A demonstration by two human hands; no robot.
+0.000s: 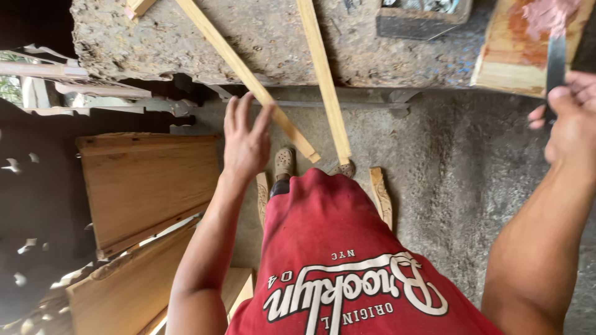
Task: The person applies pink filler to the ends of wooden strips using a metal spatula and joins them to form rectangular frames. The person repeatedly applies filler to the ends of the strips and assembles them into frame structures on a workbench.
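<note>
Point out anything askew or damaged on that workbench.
Two long pale wooden strips overhang the rough grey workbench at a slant. The left hand reaches toward one. The bench's edge looks crumbled and pitted.

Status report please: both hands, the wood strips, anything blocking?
Left hand open, touching nearer wood strip. Right hand grips putty knife. Second strip lies free. Nothing blocking.
</note>
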